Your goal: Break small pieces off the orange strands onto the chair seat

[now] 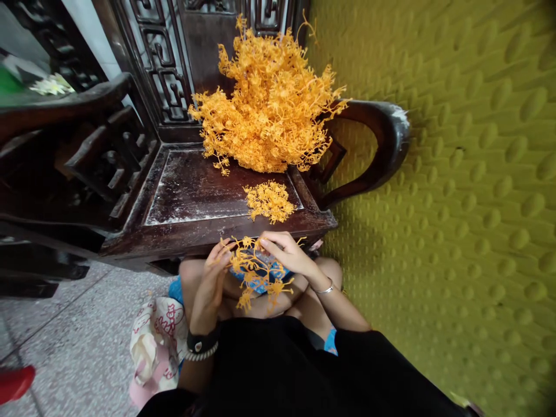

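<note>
Both my hands hold one orange plastic branched piece (254,272) above my knees, just in front of a dark wooden chair. My left hand (211,278) grips its left side with fingers closed. My right hand (286,250) pinches its top right part. On the chair seat (191,188) lies a small heap of the same orange pieces (269,201) near the front edge. A big tangled pile of orange pieces (269,107) rests against the chair back.
A yellow bumpy padded wall (456,202) rises on the right, close to the chair's curved armrest (382,136). More dark carved furniture (65,150) stands to the left. A printed cloth bag (154,341) lies on the speckled floor by my left leg. A red object (15,383) shows at bottom left.
</note>
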A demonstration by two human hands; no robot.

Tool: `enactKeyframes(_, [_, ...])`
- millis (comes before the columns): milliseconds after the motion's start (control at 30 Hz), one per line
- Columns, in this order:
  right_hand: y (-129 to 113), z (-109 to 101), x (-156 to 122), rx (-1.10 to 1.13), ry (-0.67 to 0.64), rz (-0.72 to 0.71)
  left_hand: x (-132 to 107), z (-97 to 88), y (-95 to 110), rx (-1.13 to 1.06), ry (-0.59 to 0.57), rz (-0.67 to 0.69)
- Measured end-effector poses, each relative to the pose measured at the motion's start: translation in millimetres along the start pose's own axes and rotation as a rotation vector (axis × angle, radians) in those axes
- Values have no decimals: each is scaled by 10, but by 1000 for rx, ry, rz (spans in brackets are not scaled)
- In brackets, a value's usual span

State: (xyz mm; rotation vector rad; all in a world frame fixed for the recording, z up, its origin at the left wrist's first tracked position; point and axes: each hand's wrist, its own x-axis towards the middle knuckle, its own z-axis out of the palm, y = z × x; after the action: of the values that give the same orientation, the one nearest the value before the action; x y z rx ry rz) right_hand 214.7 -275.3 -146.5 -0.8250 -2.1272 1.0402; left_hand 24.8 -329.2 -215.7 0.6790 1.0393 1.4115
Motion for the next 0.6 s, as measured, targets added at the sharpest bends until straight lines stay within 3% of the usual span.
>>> enactKeyframes(67, [23, 15, 9, -170, 20, -7, 22, -107, 7, 153, 105, 91])
enactKeyframes(167, [74, 44, 25, -364, 37, -14, 19, -174, 164, 510, 212, 361])
enactKeyframes(267, [92, 73, 35, -395, -3, -27, -25, -83, 384, 626, 9, 488])
enactKeyframes(367, [65, 96, 37, -295, -67, -39, -45, 95, 485, 615, -184, 456])
enactKeyframes(500, [33, 103, 14, -94, -68, 26, -4, 225, 406, 573, -184, 343])
enactKeyframes(600, [40, 108, -20, -5, -39, 85, 10, 206, 316, 446, -223, 167])
